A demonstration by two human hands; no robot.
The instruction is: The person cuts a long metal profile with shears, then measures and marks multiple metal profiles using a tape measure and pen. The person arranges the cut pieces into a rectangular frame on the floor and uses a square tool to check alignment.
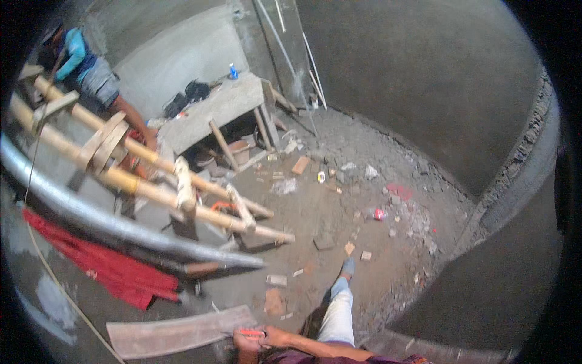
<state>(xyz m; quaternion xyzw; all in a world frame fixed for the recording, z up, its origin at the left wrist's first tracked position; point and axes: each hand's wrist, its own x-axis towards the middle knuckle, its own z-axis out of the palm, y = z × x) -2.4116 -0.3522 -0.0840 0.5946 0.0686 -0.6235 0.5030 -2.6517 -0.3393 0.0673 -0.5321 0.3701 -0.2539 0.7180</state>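
At the bottom edge, my left hand (246, 343) is closed around a small tool with an orange-red handle (251, 332). Its kind is too small and blurred to tell. My right hand (277, 337) meets the handle's right end with its fingers curled. Just left of both hands, a long brownish wooden board (176, 332) stretches away to the left; whether a hand touches it cannot be made out. My leg in light trousers (337, 316) extends forward over the dirt floor.
At left, a bamboo ladder (151, 191) slants above a metal pipe (115, 224) and red cloth (103, 261). Behind, another person (97, 76) stands near a concrete slab (206, 115) bearing dark items and a blue bottle (233, 71). Rubble (418, 224) lines the right wall.
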